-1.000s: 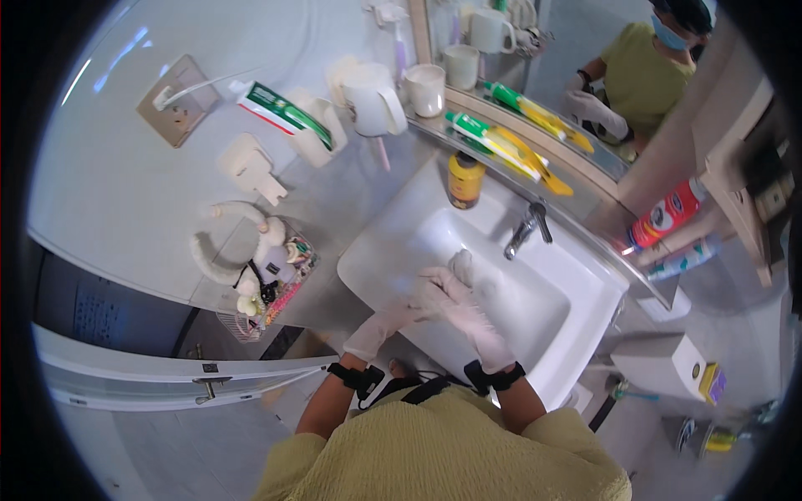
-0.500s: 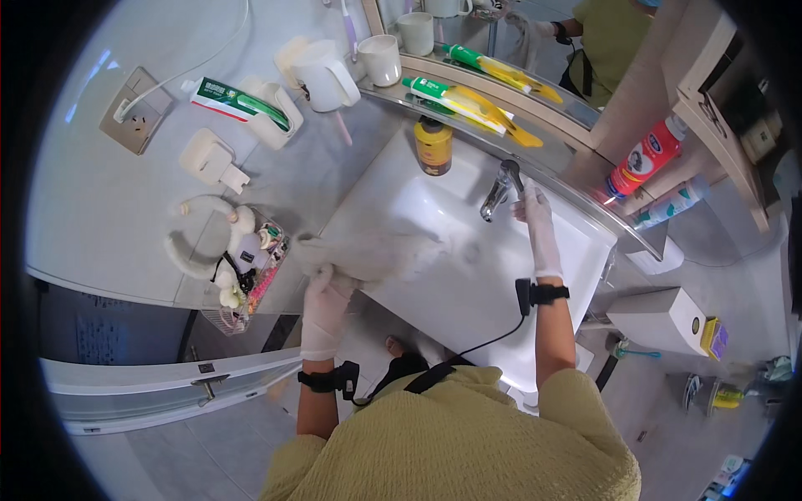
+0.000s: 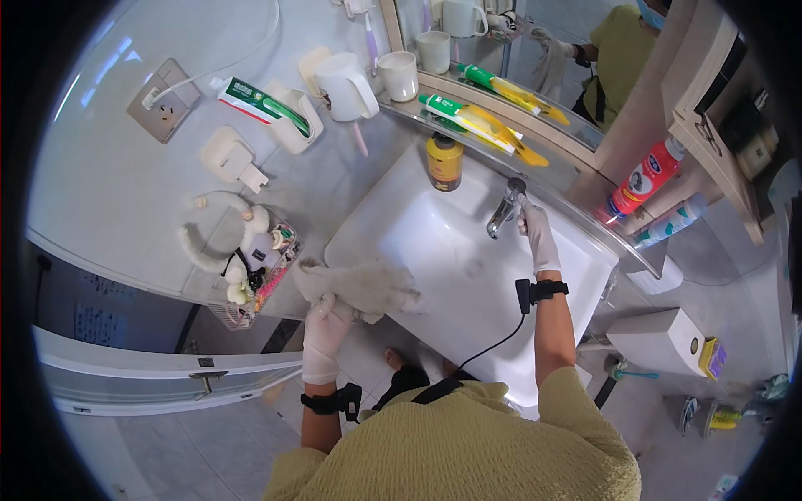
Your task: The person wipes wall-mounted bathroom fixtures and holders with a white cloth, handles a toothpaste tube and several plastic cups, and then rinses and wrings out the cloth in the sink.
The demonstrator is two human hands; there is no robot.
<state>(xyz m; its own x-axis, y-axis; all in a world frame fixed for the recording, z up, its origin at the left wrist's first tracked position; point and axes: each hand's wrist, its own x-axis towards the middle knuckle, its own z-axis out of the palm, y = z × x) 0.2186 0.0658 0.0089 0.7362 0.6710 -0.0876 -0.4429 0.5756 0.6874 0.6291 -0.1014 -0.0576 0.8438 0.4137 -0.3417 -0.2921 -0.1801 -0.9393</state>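
My left hand, in a thin whitish glove, is closed on a pale grey cloth near the left corner of the white washbasin. The cloth hangs bunched out to the right, over the basin's rim. On the basin's far side, my right hand, gloved too, is at the chrome faucet with its fingers curled against the handle. No running water can be made out. A yellow bottle with a black cap stands on the basin's back ledge, left of the faucet.
Along the mirror shelf lie a green-and-white toothpaste tube and a white cup. A basket of small items sits left of the cloth. A red spray can stands at the right; a white door is at lower left.
My right hand has come slightly nearer, and the faucet handle has swung away from its sideways position. The cloth, blurred before, has dropped a little and shows sharply, still in my left hand.
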